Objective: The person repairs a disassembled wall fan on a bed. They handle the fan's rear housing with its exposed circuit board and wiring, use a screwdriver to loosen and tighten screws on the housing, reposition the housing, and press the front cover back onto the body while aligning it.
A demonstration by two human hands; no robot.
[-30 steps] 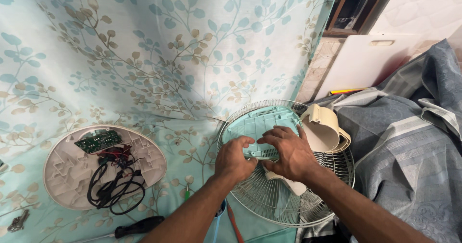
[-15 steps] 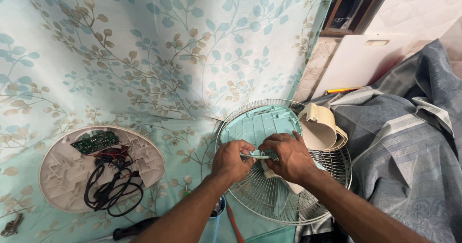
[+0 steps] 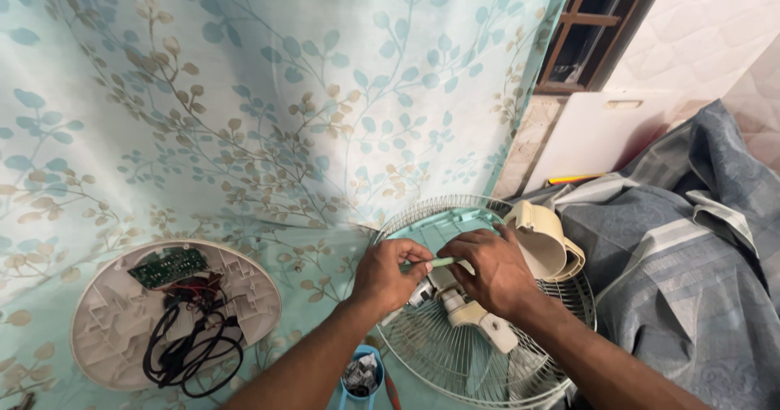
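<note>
I see one round wire fan guard [image 3: 455, 353] lying near on the leaf-printed cloth [image 3: 244, 109], with one cream motor neck [image 3: 479, 321] on it. My left hand [image 3: 388, 276] and right hand [image 3: 491, 270] meet above its centre; both pinch with narrow fingers one thin pale-green plastic piece [image 3: 443, 261]. One cream shell cover [image 3: 546, 243] sits just right. At left lies one round fan base [image 3: 175, 312], ribbed inside, with one green circuit board [image 3: 168, 265] and one coiled black cord [image 3: 191, 353]. One small blue cup [image 3: 363, 376] stands near
</note>
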